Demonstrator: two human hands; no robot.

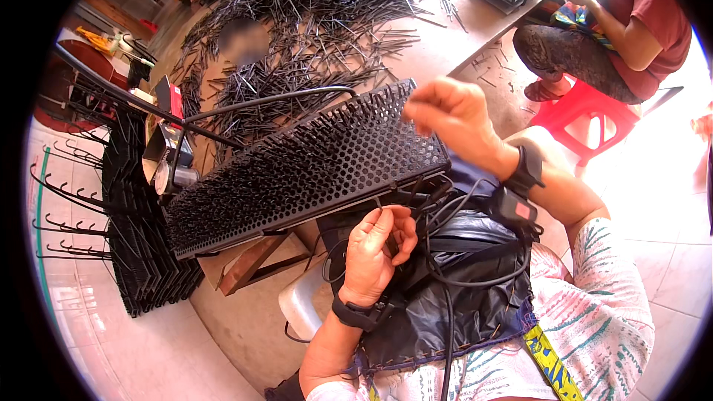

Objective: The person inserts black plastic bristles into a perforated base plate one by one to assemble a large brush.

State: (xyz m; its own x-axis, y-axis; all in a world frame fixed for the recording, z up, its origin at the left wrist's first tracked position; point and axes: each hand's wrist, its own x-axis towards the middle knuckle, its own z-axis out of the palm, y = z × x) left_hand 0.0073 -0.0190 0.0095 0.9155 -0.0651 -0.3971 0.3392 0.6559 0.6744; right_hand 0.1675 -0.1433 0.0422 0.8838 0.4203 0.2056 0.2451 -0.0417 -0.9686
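Perforated tray (297,167) lies before you at twelve o'clock; your right hand (453,115) at its two o'clock edge, left hand (375,252) below it; rod pile (312,22) behind; stacked trays (137,215) at nine o'clock

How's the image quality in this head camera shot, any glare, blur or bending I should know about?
Head view: strong daylight washes out the pale tiled floor at the right edge; the fisheye lens bends the black perforated metal rack and leaves a dark round rim; a soft blurred patch sits among the scattered thin black rods; the raised right hand looks slightly soft, the left hand sharper.
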